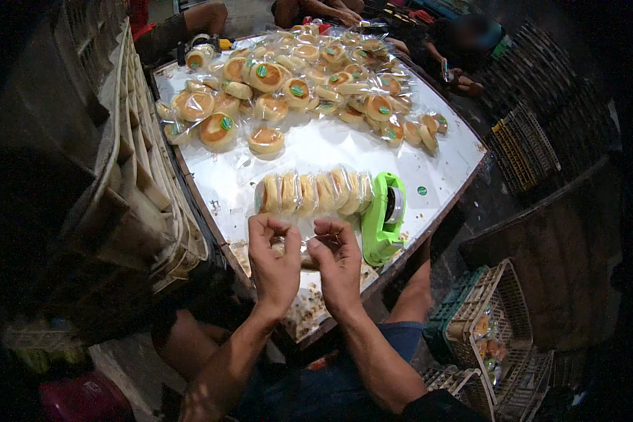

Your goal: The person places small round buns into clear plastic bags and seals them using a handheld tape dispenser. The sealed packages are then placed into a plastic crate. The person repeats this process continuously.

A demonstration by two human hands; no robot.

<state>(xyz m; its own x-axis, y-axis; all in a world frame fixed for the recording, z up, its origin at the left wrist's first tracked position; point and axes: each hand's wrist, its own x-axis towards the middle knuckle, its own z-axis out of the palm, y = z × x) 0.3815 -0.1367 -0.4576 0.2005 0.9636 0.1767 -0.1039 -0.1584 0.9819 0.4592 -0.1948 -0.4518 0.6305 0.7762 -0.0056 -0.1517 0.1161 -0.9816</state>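
My left hand [275,264] and my right hand [337,264] are raised side by side over the near corner of a white table [322,137], fingers curled. Between them shows part of a wrapped item, mostly hidden by the fingers; whether it is gripped is unclear. Just beyond stands a row of bread rounds in clear plastic [316,191], on edge and touching one another. To its right is a light green tape dispenser [378,232] with a roll of tape. A big heap of wrapped bread rounds [295,89], several bearing green stickers, covers the table's far half.
Stacked plastic crates [137,174] rise along the table's left edge. Slatted crates [522,147] stand at the right, and a crate of wrapped bread [506,316] is at lower right. Other people [459,58] sit beyond the table. A round green sticker [422,191] lies near the dispenser.
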